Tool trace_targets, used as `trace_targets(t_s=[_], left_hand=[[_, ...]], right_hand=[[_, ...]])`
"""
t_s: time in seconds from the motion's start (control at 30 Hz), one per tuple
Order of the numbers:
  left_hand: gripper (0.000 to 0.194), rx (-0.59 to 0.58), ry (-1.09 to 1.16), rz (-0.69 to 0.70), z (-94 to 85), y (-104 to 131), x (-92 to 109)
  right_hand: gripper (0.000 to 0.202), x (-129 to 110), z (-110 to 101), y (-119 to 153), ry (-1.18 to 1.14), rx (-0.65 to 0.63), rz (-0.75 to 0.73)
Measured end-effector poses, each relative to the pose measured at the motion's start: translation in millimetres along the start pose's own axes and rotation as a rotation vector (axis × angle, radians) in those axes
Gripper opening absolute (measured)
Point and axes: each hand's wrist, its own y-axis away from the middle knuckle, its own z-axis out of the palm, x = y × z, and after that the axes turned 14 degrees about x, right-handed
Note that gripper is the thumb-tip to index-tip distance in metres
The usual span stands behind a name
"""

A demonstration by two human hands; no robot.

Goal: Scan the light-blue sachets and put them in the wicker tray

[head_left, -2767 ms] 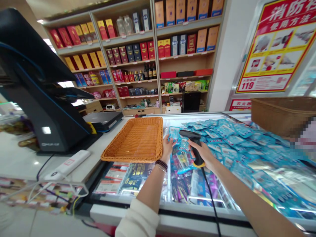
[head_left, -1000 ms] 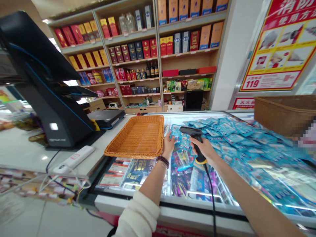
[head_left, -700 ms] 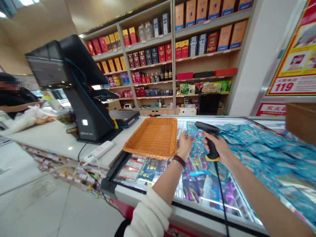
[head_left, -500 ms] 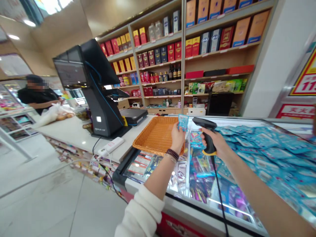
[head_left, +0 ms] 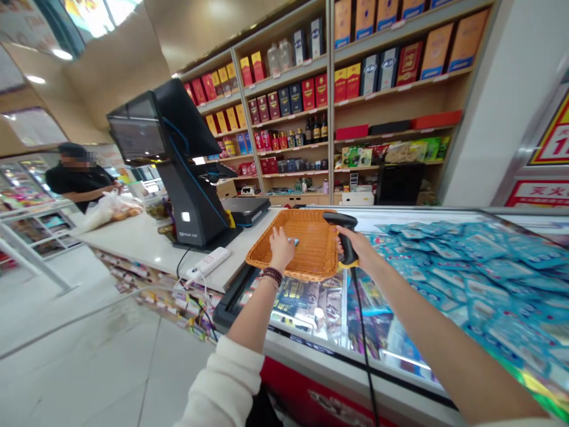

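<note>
Fingers apart, the left hand (head_left: 281, 248) covers most of a blue packet (head_left: 294, 241) in the basket (head_left: 313, 252); the right hand (head_left: 353, 244) grips a scanner (head_left: 348, 242).

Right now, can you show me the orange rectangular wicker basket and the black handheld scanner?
Orange rectangular wicker basket (head_left: 315, 252), head view: on its woven floor.
Black handheld scanner (head_left: 349, 252), head view: on its handle.

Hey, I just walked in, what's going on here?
A person's left hand is inside a wicker basket, a bit of blue packet showing beside it; whether it's gripped is unclear. The right hand holds a handheld scanner. Many blue packets lie heaped on the right. Another person stands beyond the counter.
</note>
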Motion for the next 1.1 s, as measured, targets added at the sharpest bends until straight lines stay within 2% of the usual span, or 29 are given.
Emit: trace_targets(t_s=[0.07,0.13,0.2,0.3,0.4,0.5,0.57,0.67,0.8,0.87,0.97,1.1], left_hand=[[0.04,-0.033,0.013,0.155,11.8,14,16],[0.038,-0.095,0.155,0.256,33.0,32,36],[0.033,-0.183,0.328,0.291,60.9,55,59],[0.029,-0.338,0.483,0.254,104.6,91,90],[0.036,-0.458,0.368,0.171,137.5,125,112],[0.065,-0.505,0.088,0.155,154.1,152,123],[0.076,-0.509,-0.059,0.159,158.6,163,124],[0.065,-0.452,-0.11,0.123,162.3,166,120],[0.029,-0.302,0.06,0.02,168.4,156,104],[0.016,-0.27,0.205,-0.072,170.7,148,94],[0.016,-0.236,0.368,-0.202,172.1,138,78],[0.022,-0.131,0.401,-0.249,174.6,130,66]], right_hand=[[0.021,-3,-14,1,-0.039,0.045,0.03],[0.021,-8,-35,3,-0.052,0.101,0.029],[0.021,-16,-62,6,-0.043,0.155,-0.006],[0.02,-29,-105,11,-0.03,0.23,-0.059],[0.019,-39,-142,16,-0.043,0.296,-0.103],[0.018,-40,-166,19,-0.089,0.347,-0.13],[0.019,-35,-173,19,-0.114,0.373,-0.126],[0.021,-24,-175,16,-0.111,0.402,-0.113],[0.024,-9,-171,12,-0.058,0.409,-0.112],[0.026,-4,-169,11,-0.019,0.393,-0.105],[0.028,2,-166,12,0.044,0.354,-0.083],[0.03,4,-166,14,0.086,0.331,-0.074]])
